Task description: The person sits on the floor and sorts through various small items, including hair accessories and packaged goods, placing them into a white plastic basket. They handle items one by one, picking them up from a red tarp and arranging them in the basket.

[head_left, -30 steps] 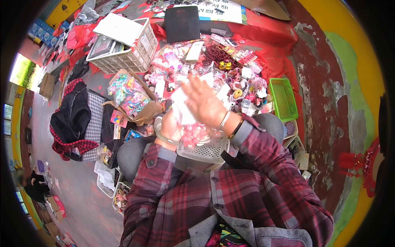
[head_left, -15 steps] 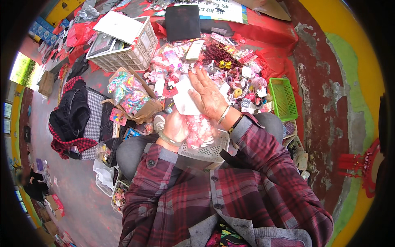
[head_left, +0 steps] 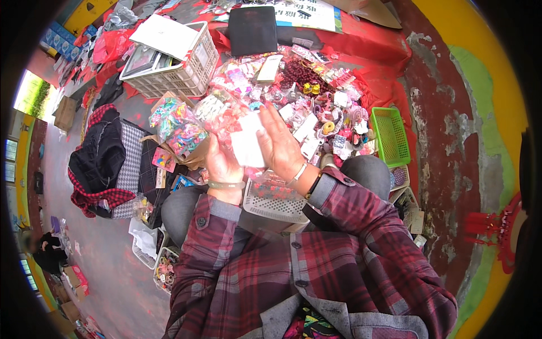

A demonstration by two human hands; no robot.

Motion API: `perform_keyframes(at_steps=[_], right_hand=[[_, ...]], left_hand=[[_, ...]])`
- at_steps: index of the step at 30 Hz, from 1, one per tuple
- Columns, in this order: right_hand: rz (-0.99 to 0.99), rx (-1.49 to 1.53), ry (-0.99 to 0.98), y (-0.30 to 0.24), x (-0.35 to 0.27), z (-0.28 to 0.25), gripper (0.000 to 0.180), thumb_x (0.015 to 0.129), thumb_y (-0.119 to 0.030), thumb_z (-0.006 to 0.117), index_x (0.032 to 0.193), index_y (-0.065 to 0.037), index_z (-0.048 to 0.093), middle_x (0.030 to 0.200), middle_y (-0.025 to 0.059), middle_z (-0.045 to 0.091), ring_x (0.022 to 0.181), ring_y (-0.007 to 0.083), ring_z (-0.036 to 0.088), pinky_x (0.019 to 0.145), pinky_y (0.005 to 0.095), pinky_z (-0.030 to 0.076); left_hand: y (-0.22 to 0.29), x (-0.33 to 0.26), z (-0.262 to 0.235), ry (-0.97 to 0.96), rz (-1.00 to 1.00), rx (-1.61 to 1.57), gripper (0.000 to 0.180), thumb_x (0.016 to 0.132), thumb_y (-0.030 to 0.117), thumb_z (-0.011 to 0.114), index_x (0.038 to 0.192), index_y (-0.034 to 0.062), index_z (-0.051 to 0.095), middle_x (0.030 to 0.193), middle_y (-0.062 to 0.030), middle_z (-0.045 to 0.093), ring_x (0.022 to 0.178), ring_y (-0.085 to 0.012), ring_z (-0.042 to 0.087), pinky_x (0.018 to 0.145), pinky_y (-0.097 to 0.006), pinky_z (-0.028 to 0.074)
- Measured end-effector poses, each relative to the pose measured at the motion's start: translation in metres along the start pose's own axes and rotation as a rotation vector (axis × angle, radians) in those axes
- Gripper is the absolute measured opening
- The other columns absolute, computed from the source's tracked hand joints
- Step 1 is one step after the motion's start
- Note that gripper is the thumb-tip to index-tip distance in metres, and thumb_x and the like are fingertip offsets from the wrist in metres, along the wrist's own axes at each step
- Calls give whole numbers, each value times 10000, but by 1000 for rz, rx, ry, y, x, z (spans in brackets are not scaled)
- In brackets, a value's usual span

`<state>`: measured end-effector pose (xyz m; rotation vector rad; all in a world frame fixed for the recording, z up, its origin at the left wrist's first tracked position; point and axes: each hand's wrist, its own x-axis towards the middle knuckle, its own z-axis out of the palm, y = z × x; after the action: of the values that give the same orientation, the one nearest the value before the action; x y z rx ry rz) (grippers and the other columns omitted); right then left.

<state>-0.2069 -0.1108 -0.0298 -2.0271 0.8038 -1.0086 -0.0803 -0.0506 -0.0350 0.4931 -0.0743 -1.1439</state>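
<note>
- Presently, a clear packet with a white card (head_left: pixel 247 144) is held up between both hands, above a small white basket (head_left: pixel 275 199) resting on the person's lap.
- The left hand (head_left: pixel 221 164) cups the packet from below and behind, fingers curled around its lower edge.
- The right hand (head_left: pixel 280 146) lies flat against the packet's right side, fingers extended upward and together, pressing rather than clenched.
- Beyond the hands, a heap of packaged hair accessories (head_left: pixel 307 101) covers a red cloth (head_left: pixel 372 45); a green basket (head_left: pixel 390 135) sits right of it, a large white crate (head_left: pixel 172 62) to the left.
</note>
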Motion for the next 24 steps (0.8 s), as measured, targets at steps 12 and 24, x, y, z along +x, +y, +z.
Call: perform_keyframes(at_steps=[12, 24], right_hand=[[-318, -331, -120, -14, -5, -2, 533, 861, -259, 524, 1343, -79, 383, 1430, 217, 268, 1331, 392, 246, 1071, 511, 216], [705, 1674, 49, 39, 20, -10, 301, 952, -317, 434, 1085, -66, 532, 951, 42, 598, 869, 201, 599, 754, 360, 489]], left_hand=[[7, -4, 0, -67, -285, -42, 550, 901, 468, 488, 1262, 54, 465, 1228, -109, 542, 1129, -260, 519, 959, -415, 423], [27, 8, -4, 52, 190, -41, 492, 897, 366, 545, 1259, 46, 452, 1185, -112, 566, 1075, -275, 556, 931, -440, 450]])
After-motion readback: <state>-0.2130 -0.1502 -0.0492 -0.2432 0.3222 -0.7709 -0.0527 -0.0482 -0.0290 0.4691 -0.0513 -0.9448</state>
